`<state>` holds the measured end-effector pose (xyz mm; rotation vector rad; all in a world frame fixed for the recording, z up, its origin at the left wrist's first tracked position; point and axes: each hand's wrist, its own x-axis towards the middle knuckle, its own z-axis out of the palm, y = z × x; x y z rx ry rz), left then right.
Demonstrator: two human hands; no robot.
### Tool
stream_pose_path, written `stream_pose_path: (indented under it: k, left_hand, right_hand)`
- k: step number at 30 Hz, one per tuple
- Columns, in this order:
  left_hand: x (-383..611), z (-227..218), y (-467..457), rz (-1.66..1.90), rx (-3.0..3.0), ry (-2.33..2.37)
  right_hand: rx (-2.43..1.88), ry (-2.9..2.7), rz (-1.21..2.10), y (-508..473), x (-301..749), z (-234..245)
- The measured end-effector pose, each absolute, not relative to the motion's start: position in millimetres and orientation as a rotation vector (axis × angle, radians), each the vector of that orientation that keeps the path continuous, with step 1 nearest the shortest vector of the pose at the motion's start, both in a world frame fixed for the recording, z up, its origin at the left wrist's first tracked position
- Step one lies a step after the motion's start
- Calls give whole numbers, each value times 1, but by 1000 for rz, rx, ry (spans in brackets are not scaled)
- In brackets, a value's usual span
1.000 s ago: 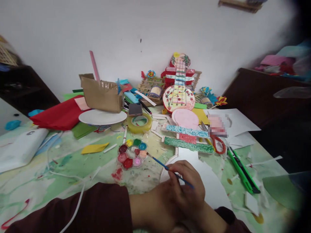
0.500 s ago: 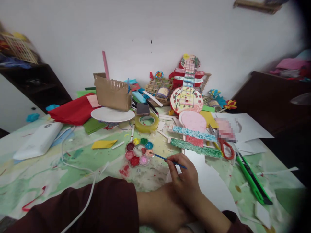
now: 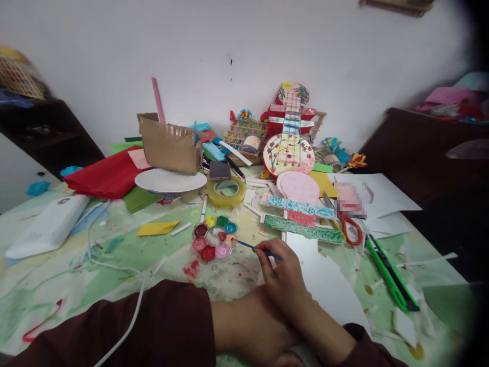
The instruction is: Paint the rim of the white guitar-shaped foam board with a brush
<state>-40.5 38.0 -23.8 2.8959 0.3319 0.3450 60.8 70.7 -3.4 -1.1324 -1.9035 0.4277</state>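
Observation:
My right hand [image 3: 283, 274] is closed in a pinch on a thin blue paintbrush [image 3: 260, 249]. The brush tip touches the right edge of a round flower-shaped paint palette [image 3: 214, 238] with several coloured wells. Under the hand lies a white cut paper sheet [image 3: 330, 288]. My left forearm, in a dark maroon sleeve [image 3: 153, 329], lies across the near table edge. My left hand [image 3: 254, 326] rests below my right wrist, and its fingers are hidden.
Beyond the palette are a tape roll [image 3: 226, 191], a white plate [image 3: 170, 180] with a cardboard box [image 3: 170, 144], painted strips [image 3: 301, 219], red-handled scissors [image 3: 349, 227] and a green utility knife [image 3: 387, 272]. A white cable [image 3: 122, 285] crosses the paint-stained table at the left.
My right hand has moved left and forward, bringing the brush tip from above the table to the palette's edge. My left arm has stayed put; the view has shifted slightly.

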Motion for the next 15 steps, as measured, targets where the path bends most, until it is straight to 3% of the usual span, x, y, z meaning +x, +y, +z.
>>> stream_pose_path:
  k: [15]
  left_hand:
    - [-41,-20,39,340,2969,320]
  right_hand:
    - [-1136,-1878,412,71,62,-3]
